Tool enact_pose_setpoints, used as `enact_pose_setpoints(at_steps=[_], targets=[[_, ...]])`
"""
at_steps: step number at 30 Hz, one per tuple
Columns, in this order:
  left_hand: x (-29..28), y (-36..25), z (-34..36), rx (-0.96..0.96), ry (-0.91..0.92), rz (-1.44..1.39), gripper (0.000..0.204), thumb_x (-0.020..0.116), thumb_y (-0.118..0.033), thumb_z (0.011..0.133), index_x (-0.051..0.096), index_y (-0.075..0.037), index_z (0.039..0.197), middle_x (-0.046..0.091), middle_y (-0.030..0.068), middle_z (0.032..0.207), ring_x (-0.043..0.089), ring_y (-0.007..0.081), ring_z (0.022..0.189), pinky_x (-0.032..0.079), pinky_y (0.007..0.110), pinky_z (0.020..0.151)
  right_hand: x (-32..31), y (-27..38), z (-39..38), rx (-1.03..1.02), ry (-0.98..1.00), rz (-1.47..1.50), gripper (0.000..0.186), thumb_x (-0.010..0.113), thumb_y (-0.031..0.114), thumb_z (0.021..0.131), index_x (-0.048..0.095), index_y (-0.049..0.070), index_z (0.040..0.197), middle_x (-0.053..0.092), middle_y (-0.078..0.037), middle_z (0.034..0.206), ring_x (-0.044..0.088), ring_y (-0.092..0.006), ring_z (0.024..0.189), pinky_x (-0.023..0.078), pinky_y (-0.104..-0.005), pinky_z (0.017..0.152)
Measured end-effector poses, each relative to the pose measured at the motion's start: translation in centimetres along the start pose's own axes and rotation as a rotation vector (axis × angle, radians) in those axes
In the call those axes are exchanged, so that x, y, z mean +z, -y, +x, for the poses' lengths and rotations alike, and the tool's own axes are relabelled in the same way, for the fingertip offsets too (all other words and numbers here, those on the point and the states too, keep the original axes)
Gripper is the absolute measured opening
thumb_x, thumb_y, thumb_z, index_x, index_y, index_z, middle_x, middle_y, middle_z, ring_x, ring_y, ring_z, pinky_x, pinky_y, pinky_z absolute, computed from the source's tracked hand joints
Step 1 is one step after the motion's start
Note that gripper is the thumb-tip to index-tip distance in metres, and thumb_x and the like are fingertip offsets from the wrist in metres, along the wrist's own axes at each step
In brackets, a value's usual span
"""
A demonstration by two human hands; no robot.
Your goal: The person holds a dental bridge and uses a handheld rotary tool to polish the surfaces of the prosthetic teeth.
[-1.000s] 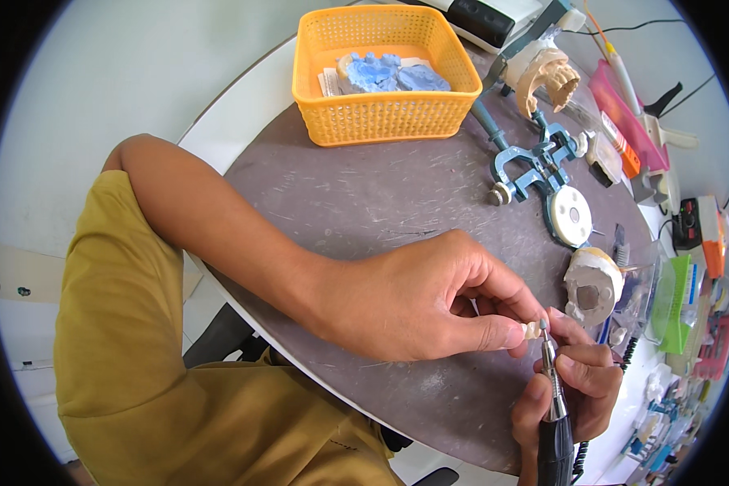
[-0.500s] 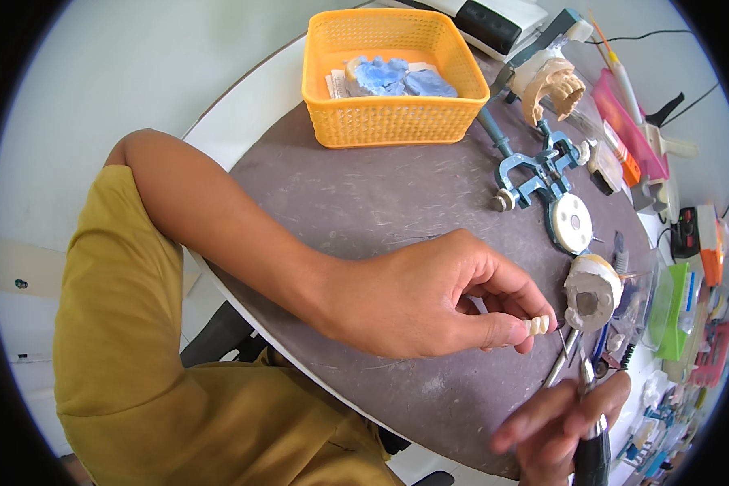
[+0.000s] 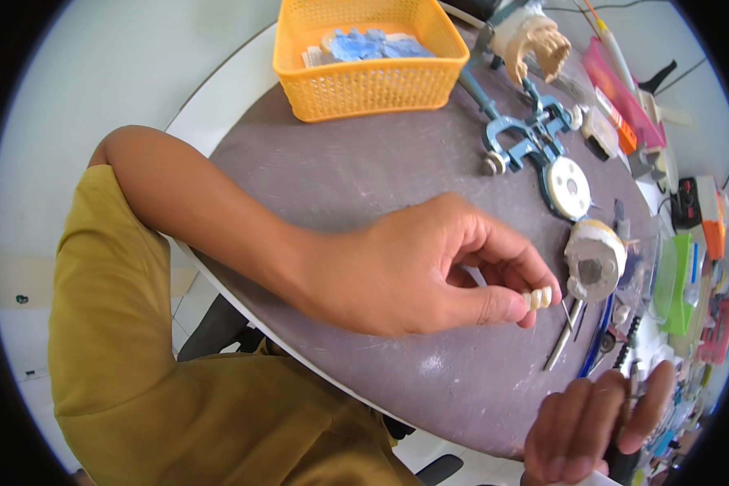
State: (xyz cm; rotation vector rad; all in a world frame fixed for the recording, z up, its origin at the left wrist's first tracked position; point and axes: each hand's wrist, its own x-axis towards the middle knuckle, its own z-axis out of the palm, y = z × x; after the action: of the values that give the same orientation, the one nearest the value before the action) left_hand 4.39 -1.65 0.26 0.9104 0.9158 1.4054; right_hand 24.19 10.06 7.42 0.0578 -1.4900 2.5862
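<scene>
My left hand reaches across the grey-brown tabletop and pinches a short row of cream-coloured tooth crowns between thumb and fingertips. Lower right, my right hand has its fingers wrapped round a rotary handpiece with a metal front end and dark body; much of it is hidden behind the fingers. The handpiece is apart from the crowns. Just beyond the crowns rests a whitish plaster dental cast. Beside it lie a metal instrument and a blue-handled tool.
A yellow basket with blue impression material stands at the back. To its right lies a blue-green articulator with a white round plate and a beige cast. A green tray and assorted tools crowd the right edge.
My right hand has shifted right with the handpiece, away from the crowns. The left hand keeps its pinch. The whole scene has slid slightly up and left in the view.
</scene>
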Motion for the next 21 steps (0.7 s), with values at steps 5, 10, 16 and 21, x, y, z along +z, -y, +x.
enact_pose_setpoints(at_steps=[5,10,16,21], targets=[[0.1,-0.2,0.1,0.012,0.013,0.040,0.031,0.066,-0.016,0.091,0.063,0.005,0.114,0.068,0.0057,0.099,0.062,0.0097,0.095,0.051,0.028,0.088,0.4,-2.3,-2.1,-0.447,-0.317,-0.298,0.032,0.047,0.043,0.100,0.042,0.012,0.105,0.062,-0.014,0.090,0.054,-0.0150,0.060,0.042,-0.0230,0.043],[0.1,-0.5,-0.1,0.009,0.007,0.026,0.031,0.067,-0.018,0.090,0.065,0.005,0.112,0.069,0.0059,0.097,0.062,0.0090,0.089,0.050,0.026,0.084,-2.7,-3.6,-0.9,-0.430,-0.543,-1.074,0.033,0.052,0.041,0.097,0.044,0.010,0.106,0.053,-0.009,0.085,0.053,-0.0159,0.078,0.047,-0.0285,0.072],[0.2,-0.1,-0.1,0.040,0.004,-0.001,0.030,0.066,-0.017,0.090,0.066,0.006,0.110,0.069,0.0059,0.094,0.061,0.0088,0.086,0.050,0.026,0.082,-2.7,-4.3,-0.4,-0.395,-0.420,-1.210,0.035,0.061,0.037,0.092,0.042,0.008,0.100,0.052,-0.009,0.083,0.059,-0.0252,0.097,0.045,-0.0431,0.095],[0.0,0.2,0.1,0.025,0.010,-0.005,0.028,0.066,-0.016,0.090,0.067,0.005,0.107,0.069,0.0045,0.089,0.059,0.0075,0.081,0.049,0.025,0.078,-2.4,-4.9,-0.1,-0.320,-0.447,-1.177,0.035,0.061,0.035,0.092,0.039,0.008,0.094,0.054,-0.011,0.083,0.061,-0.0300,0.106,0.044,-0.0474,0.099]])
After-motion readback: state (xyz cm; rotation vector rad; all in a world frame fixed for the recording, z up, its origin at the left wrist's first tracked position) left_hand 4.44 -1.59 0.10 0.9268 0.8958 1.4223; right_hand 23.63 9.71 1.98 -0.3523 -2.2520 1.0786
